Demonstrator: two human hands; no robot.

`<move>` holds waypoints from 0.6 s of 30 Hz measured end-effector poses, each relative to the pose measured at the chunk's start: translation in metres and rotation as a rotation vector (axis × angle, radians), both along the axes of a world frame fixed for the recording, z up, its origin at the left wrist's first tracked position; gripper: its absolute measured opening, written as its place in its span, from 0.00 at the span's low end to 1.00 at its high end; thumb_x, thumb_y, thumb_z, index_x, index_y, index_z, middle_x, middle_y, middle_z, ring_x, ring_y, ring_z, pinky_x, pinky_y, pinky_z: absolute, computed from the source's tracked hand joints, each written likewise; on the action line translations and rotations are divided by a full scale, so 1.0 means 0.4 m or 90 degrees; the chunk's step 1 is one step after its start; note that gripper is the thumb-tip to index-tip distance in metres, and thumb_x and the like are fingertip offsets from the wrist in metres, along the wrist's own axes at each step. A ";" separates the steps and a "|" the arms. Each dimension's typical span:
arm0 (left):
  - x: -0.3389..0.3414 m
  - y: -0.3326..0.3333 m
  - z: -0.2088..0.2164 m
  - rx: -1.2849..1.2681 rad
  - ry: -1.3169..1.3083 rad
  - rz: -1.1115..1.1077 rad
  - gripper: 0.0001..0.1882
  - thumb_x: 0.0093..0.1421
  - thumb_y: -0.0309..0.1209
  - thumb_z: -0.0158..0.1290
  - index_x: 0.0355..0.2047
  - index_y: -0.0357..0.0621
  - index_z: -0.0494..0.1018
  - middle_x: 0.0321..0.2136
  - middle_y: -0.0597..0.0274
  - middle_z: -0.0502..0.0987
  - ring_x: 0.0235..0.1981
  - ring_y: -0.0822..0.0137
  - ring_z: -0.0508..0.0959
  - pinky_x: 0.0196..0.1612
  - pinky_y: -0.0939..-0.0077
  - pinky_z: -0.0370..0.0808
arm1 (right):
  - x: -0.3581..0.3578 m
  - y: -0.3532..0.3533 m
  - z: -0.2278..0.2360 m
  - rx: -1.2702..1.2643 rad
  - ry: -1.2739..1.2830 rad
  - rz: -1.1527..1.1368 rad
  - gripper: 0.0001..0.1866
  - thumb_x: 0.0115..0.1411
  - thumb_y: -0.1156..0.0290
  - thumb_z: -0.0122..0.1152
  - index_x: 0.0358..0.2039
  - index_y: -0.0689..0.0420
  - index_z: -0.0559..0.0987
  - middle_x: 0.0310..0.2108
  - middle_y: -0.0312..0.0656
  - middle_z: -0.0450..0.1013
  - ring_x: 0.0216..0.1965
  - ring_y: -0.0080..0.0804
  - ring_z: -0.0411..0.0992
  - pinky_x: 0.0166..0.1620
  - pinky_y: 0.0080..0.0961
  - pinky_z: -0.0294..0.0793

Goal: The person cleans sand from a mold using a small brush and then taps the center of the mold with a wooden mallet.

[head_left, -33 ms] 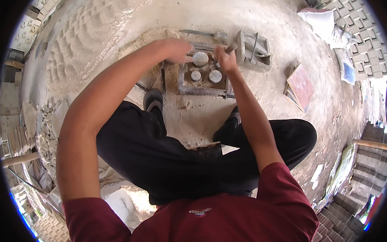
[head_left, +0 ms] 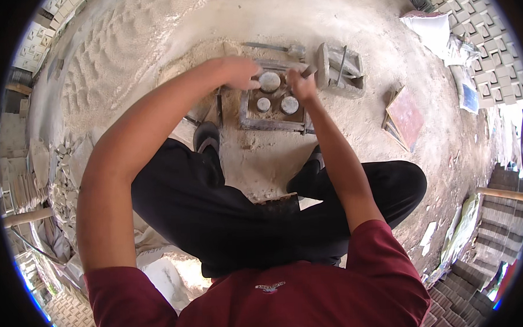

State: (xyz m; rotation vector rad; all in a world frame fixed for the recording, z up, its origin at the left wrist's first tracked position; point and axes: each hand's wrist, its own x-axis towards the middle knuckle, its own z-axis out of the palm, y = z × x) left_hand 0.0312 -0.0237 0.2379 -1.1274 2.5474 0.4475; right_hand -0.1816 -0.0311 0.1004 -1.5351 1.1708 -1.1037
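Observation:
A square mould frame (head_left: 274, 125) with grey, worn sides lies on the ground in front of my feet, packed with brown sand. Pale round discs sit in the sand: a large disc (head_left: 269, 81) at the back, a small disc (head_left: 263, 104) at front left and a medium disc (head_left: 289, 105) at front right. My left hand (head_left: 241, 73) hovers beside the large disc, its thumb and fingers apart and holding nothing. Over the frame's right side, my right hand (head_left: 302, 84) is closed round a short brown-handled tool (head_left: 308, 72); its working end is hidden.
Right of the frame stands a grey divided box (head_left: 351, 82) with a thin bar across it. A long-handled tool (head_left: 269, 46) lies behind. Reddish boards (head_left: 405, 118) lean farther right, near white sacks (head_left: 432, 30). Loose sand (head_left: 119, 59) spreads at the far left.
My right hand and the tool's handle have tilted slightly lower and left. My left hand has shifted a little, with its fingers beside the large disc. The whole view has slid slightly.

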 end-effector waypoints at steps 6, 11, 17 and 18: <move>0.009 0.012 0.013 0.079 -0.083 0.043 0.26 0.62 0.49 0.48 0.49 0.39 0.71 0.42 0.44 0.76 0.46 0.47 0.75 0.49 0.56 0.72 | 0.077 -0.029 0.099 0.034 0.007 -0.120 0.18 0.66 0.59 0.49 0.35 0.64 0.68 0.10 0.39 0.64 0.14 0.28 0.66 0.20 0.34 0.60; 0.019 -0.014 0.012 0.069 -0.110 0.033 0.25 0.62 0.49 0.47 0.49 0.40 0.71 0.42 0.44 0.76 0.45 0.47 0.76 0.48 0.56 0.72 | 0.073 0.000 0.082 -0.115 0.113 -0.342 0.29 0.66 0.52 0.47 0.20 0.66 0.70 0.12 0.46 0.66 0.15 0.39 0.65 0.22 0.36 0.62; 0.057 0.022 0.012 0.080 -0.081 0.080 0.26 0.62 0.49 0.48 0.51 0.41 0.70 0.43 0.45 0.76 0.45 0.47 0.76 0.48 0.56 0.72 | 0.053 0.018 0.111 -0.061 -0.014 -0.393 0.30 0.66 0.48 0.47 0.22 0.66 0.72 0.14 0.41 0.67 0.18 0.27 0.64 0.23 0.31 0.62; 0.055 0.020 0.013 0.083 -0.068 0.053 0.26 0.62 0.49 0.48 0.51 0.41 0.70 0.43 0.45 0.77 0.46 0.47 0.76 0.48 0.56 0.72 | 0.031 0.021 0.074 -0.067 -0.011 -0.405 0.30 0.66 0.48 0.47 0.22 0.66 0.72 0.14 0.41 0.67 0.18 0.27 0.64 0.23 0.31 0.62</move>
